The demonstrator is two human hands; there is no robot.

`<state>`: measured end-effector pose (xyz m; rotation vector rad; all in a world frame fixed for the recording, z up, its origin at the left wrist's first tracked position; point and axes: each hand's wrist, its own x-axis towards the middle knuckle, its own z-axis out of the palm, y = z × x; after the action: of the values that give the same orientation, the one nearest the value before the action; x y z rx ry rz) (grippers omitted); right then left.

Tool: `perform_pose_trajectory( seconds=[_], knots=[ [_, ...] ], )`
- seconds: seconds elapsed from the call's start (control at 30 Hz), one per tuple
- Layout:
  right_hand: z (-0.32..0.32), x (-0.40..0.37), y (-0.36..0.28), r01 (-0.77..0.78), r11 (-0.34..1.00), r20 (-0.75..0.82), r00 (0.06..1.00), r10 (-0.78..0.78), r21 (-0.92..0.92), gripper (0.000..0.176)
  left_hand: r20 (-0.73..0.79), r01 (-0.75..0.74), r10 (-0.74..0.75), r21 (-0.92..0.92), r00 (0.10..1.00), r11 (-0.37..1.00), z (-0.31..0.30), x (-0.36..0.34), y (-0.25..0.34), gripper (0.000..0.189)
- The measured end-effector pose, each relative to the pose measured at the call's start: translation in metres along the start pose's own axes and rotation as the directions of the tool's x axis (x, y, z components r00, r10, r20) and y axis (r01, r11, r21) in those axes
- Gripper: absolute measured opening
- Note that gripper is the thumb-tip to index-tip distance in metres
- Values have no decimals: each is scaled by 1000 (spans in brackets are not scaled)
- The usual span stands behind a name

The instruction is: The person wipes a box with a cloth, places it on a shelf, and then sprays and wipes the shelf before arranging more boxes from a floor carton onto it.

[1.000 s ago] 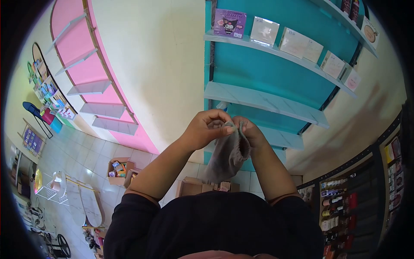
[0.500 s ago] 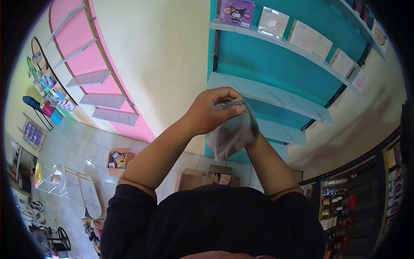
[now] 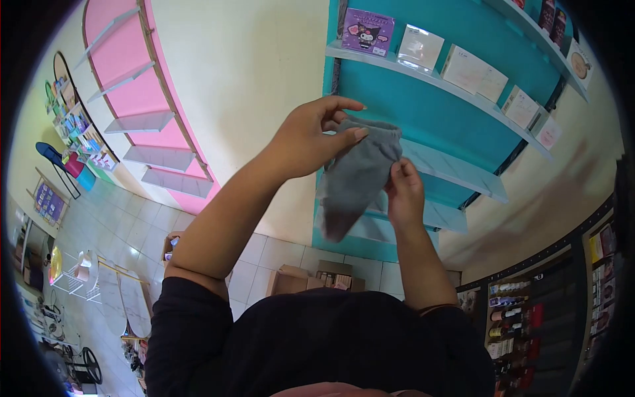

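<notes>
A limp grey cloth (image 3: 364,169), shaped like a sock or small pouch, hangs between my hands in front of the teal shelf unit. Its gathered opening is at the top and its tapering, darker end points down. My left hand (image 3: 307,139) grips the rim at the left, thumb on the front and index finger stretched out above the opening. The other left fingers are partly hidden behind the thumb and fabric. On the right edge, just below the rim, my right hand (image 3: 405,192) pinches the cloth between thumb and fingers.
Boxes, among them a purple box (image 3: 368,32), stand on an upper teal-backed shelf (image 3: 423,71). Pink-backed shelves (image 3: 159,157) are at the left. Open cardboard boxes (image 3: 289,280) sit on the tiled floor below me. A dark product rack (image 3: 562,298) stands at the right.
The cloth has been raised slightly and its opening spread. My right hand, hidden behind the cloth before, now shows at its right edge. My left hand has moved up and left.
</notes>
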<state>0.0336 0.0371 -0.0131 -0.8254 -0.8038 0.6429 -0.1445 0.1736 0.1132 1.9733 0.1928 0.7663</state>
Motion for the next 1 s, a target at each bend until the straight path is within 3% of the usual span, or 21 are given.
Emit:
perform_pose_trajectory(
  seconds=[0.07,0.13,0.17,0.2,0.23,0.27,0.33,0.4,0.47,0.5,0.57,0.67,0.73,0.77,0.83,0.97,1.0],
  knots=[
    [5,10,-13,4,1000,-34,999,-5,-14,22,43,40,-41,20,998,999,-13,-1,-6,54],
    [5,20,-19,159,960,5,987,-162,-228,22,89,79,-82,39,993,996,-16,-2,-7,63],
    [6,21,-23,162,960,0,986,-167,-229,22,151,105,-129,158,980,982,-16,-3,-6,63],
    [10,21,-28,173,927,94,984,-150,-334,22,204,123,-184,276,962,953,-16,-4,-6,63],
    [14,21,-33,192,881,188,975,-120,-432,22,258,79,-155,281,954,957,-11,-4,-6,69],
    [19,22,-37,191,882,188,975,-119,-431,22,258,80,-156,281,954,956,-7,-2,-6,69],
    [26,22,-42,194,903,365,930,-46,-382,21,352,296,-356,213,866,931,-3,4,-6,62],
    [28,21,-44,174,909,356,934,-31,-378,21,367,325,-400,252,840,912,-6,10,-13,53],
    [24,22,-43,149,916,347,938,-12,-373,21,313,256,-248,14,917,966,-8,10,-17,49],
    [19,23,-37,220,876,362,930,-57,-428,25,312,259,-250,14,917,966,-9,10,-15,49],
    [8,22,-27,284,831,381,920,-96,-478,29,256,80,-71,-23,964,997,-13,12,-9,44],
    [-7,11,-9,181,802,297,955,-5,-569,38,121,141,-151,86,981,986,-28,13,12,44],
    [-16,5,-1,18,819,194,974,114,-573,40,66,105,-112,106,991,989,-38,15,12,45],
    [-24,3,-2,19,821,197,974,114,-571,40,21,95,-99,127,995,987,-45,17,9,46],
    [-34,-1,-15,-203,596,69,914,401,-777,39,-27,139,-136,177,990,974,-61,20,6,48],
    [-74,-4,-11,-218,670,34,939,341,-710,30,-117,259,-248,93,962,961,-78,17,0,46],
    [-89,-2,-9,-163,733,58,962,265,-660,28,-115,255,-244,94,963,962,-82,18,-6,46]
  ],
)
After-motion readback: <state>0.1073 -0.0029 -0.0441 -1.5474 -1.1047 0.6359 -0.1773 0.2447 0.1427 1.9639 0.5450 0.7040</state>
